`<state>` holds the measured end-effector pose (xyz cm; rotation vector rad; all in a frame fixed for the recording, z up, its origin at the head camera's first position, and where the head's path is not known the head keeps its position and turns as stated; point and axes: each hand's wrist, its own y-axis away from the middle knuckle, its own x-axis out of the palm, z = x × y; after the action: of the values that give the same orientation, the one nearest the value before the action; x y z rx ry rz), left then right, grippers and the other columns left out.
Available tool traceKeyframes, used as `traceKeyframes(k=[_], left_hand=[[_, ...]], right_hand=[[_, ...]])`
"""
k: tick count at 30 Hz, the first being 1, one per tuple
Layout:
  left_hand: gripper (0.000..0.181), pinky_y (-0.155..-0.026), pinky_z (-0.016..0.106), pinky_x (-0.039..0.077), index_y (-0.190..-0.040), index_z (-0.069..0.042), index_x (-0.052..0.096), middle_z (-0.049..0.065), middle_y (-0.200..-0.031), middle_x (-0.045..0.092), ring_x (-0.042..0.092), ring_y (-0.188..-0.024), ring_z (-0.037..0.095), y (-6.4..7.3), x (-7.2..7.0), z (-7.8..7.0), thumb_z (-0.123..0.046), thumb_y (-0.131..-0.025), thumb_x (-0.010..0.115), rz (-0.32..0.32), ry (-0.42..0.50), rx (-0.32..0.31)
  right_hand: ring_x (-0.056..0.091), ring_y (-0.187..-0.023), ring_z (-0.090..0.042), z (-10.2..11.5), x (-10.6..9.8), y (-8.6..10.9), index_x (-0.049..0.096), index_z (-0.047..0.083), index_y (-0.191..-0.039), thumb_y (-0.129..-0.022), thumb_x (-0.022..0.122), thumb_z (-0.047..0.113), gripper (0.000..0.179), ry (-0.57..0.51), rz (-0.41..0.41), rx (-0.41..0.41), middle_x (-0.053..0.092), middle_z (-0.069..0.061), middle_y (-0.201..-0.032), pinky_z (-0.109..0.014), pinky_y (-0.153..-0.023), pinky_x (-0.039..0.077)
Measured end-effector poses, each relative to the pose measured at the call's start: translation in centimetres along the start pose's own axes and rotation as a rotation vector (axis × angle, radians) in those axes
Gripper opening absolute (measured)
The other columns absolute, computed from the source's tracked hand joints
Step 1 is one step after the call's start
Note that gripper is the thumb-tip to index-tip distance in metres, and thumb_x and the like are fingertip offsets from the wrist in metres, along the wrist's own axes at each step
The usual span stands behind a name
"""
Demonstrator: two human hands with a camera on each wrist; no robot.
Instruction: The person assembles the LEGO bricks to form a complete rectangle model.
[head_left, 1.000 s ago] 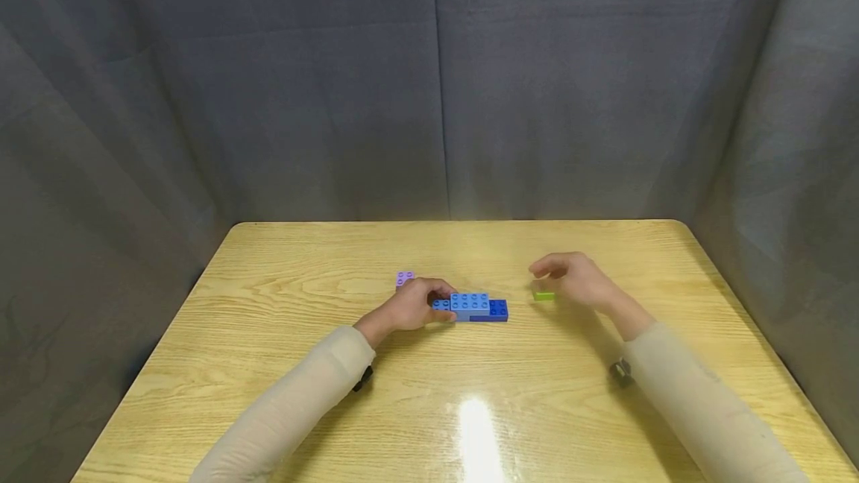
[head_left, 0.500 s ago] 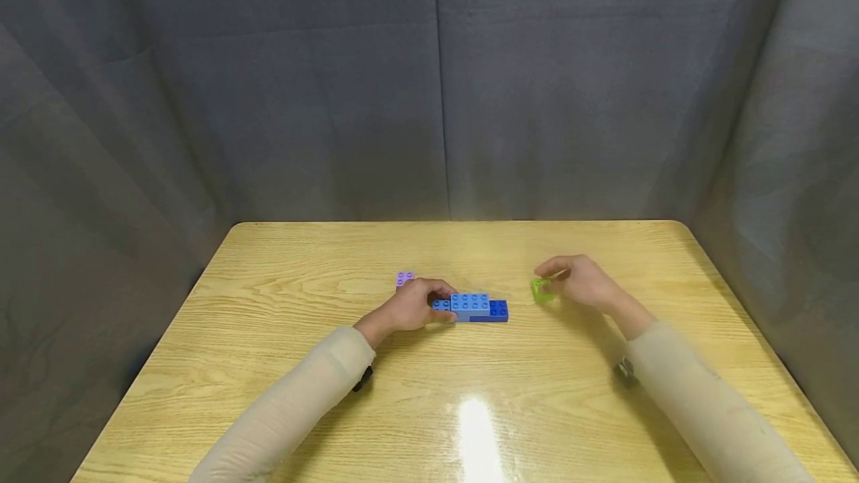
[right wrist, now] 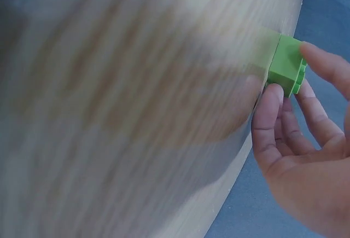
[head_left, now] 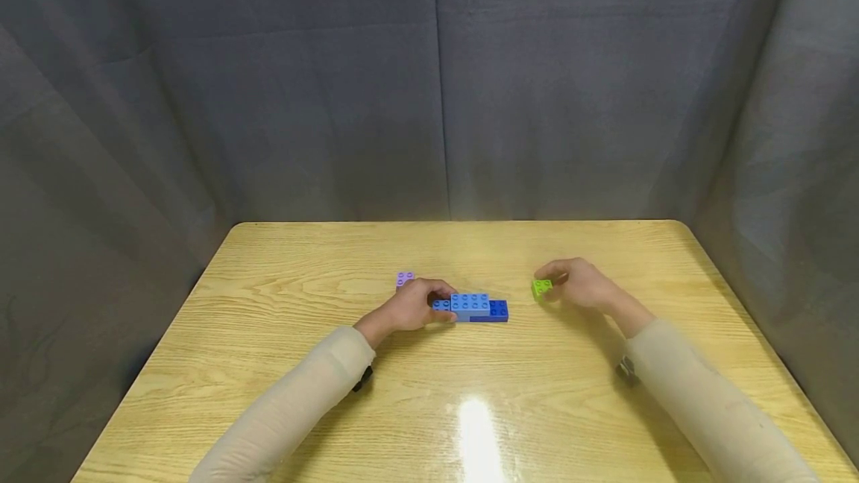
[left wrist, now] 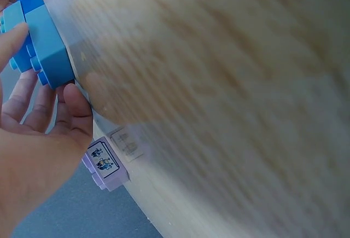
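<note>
My left hand (head_left: 411, 305) grips the left end of a joined set of toy building bricks on the table. A light blue brick (head_left: 470, 302) sits on top, spanning a blue brick (head_left: 441, 305) at the left and a dark blue brick (head_left: 499, 309) at the right. To the right, my right hand (head_left: 582, 283) holds a small lime green brick (head_left: 541, 288) between its fingers, studs up. In the right wrist view, fingertips touch two sides of this green brick (right wrist: 286, 65), at or very near the tabletop. Behind the left hand lies a purple brick (head_left: 405, 278), partly hidden.
The wooden table (head_left: 322, 259) has rounded far corners, with grey curtains (head_left: 335, 110) behind it and on both sides. In the left wrist view, the purple brick (left wrist: 106, 164) shows a printed picture on its side, close to the left hand.
The green brick has turned in my right hand: its hollow side showed half a second ago, and now its studs face up. The left hand and the blue bricks have stayed in place.
</note>
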<state>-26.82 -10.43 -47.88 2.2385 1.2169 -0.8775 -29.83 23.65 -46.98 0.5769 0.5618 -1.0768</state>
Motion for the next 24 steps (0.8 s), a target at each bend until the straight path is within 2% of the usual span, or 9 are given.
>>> traceKeyframes(k=[8,15,24], left_hand=[[0.039,-0.093,0.034,0.052,-0.122,-0.01,0.068,0.005,-0.115,0.07,0.062,-0.101,0.014,-0.11,0.03,0.15,-0.027,-0.088,0.078,-0.004,-0.014,0.007],[0.038,-0.092,0.034,0.052,-0.121,-0.011,0.068,0.004,-0.114,0.07,0.062,-0.1,0.014,-0.17,0.02,0.21,-0.027,-0.088,0.078,0.0,-0.008,0.01],[0.039,-0.099,0.038,0.051,-0.124,-0.01,0.067,0.006,-0.119,0.069,0.063,-0.112,0.021,0.03,-0.11,0.07,-0.027,-0.09,0.076,0.009,-0.008,0.018]], right_hand=[[0.061,-0.118,-0.042,-0.07,0.03,-0.06,0.067,0.004,-0.126,-0.083,0.075,0.007,0.044,0.033,-0.007,0.003,0.065,-0.02,-0.13,-0.051,-0.1,0.051],[0.062,-0.115,-0.039,0.02,-0.05,-0.08,0.067,0.005,-0.124,-0.084,0.078,0.014,0.043,0.043,-0.009,0.003,0.067,-0.019,-0.127,-0.049,-0.097,0.052],[0.064,-0.114,-0.037,0.71,-0.1,0.27,0.067,0.007,-0.126,-0.085,0.078,0.017,0.043,0.034,-0.006,-0.009,0.065,-0.019,-0.13,-0.046,-0.095,0.054]])
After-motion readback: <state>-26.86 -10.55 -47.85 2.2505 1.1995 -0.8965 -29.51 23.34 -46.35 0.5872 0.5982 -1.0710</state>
